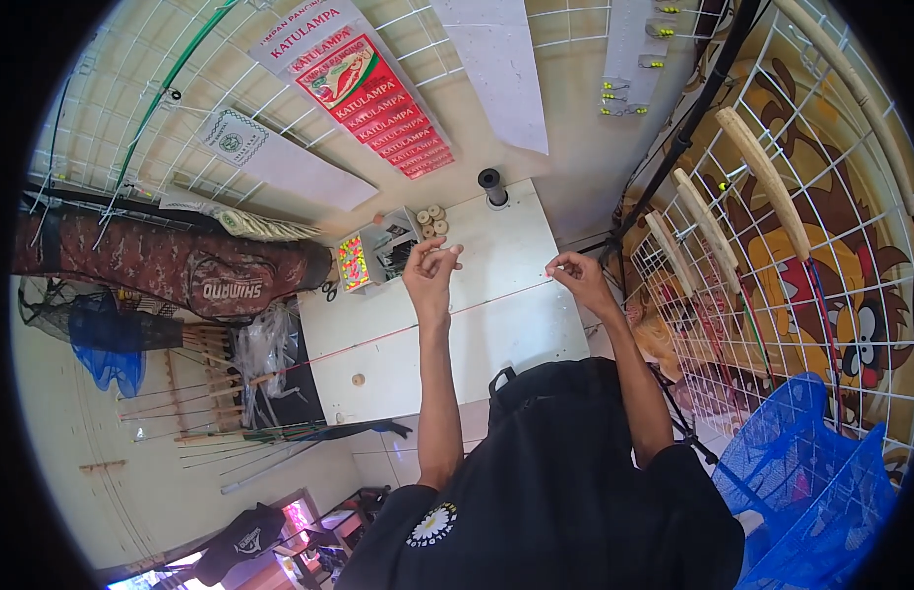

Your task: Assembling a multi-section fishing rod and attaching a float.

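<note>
Above the white table [378, 383], my left hand [432, 273] is raised with its thumb and fingers curled into a pinch. Whatever it holds, if anything, is too thin to make out. Off to its right, my right hand [581, 281] also pinches thumb to forefinger. A tiny reddish spot shows at its fingertips, too small to name. A thin red fishing rod [378, 337] crosses the table from the left, passes behind my left wrist and ends close to my right fingertips. Contact between rod and fingers cannot be made out.
Behind my left hand stand a box of bright floats [353, 264], a grey bin [390, 246] and several cork discs [431, 218]. A black tube [492, 185] rises at the back. Rods hang on the right rack [762, 182]; a camouflage rod bag [172, 265] lies left; blue netting [801, 482] is lower right.
</note>
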The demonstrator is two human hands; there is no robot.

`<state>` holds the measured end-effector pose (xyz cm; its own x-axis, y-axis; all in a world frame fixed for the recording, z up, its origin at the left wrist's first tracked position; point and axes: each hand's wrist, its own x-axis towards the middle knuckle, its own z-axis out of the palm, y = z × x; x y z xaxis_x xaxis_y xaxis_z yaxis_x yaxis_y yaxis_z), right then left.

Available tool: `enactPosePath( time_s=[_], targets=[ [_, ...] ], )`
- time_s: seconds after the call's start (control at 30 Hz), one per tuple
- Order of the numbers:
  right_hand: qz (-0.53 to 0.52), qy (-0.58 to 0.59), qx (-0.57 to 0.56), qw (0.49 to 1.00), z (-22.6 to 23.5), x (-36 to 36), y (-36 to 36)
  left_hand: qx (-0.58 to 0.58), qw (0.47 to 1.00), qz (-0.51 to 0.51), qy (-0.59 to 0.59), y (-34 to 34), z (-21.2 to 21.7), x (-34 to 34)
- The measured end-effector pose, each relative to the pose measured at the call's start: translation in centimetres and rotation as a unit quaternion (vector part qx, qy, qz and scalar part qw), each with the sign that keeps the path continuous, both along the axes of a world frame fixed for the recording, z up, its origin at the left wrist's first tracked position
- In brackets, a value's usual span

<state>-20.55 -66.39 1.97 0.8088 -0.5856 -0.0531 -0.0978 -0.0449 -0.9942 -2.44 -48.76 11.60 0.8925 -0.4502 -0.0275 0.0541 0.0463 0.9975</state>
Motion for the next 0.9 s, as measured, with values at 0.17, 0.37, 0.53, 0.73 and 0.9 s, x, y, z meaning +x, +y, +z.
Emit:
enactPosePath(
  time_s=[0.17, 0.37, 0.53, 0.73, 0.9],
  targets=[
    [-0.003, -0.039, 0.071, 0.997, -0.1, -0.1, -0.1, -0.013, 0.999, 0.031, -0.012, 0.8, 0.7, 0.6],
    [0.003, -0.038, 0.130, 0.991, 0.7, -0.6, -0.3, -0.005, 0.999, 0.040, -0.012, 1.7, 1.2, 0.9],
    [0.006, -0.018, 0.179, 0.984, 1.5, -1.0, -0.4, -0.009, 0.999, 0.049, -0.004, 1.9, 1.4, 0.9],
    [0.010, -0.012, 0.202, 0.979, 0.7, -1.4, -0.5, -0.004, 0.999, 0.051, -0.009, 2.3, 1.3, 0.9],
    [-0.007, -0.023, 0.180, 0.983, -0.7, -1.4, -0.5, 0.013, 0.999, 0.041, 0.006, 2.7, 0.9, 0.6]
  ],
)
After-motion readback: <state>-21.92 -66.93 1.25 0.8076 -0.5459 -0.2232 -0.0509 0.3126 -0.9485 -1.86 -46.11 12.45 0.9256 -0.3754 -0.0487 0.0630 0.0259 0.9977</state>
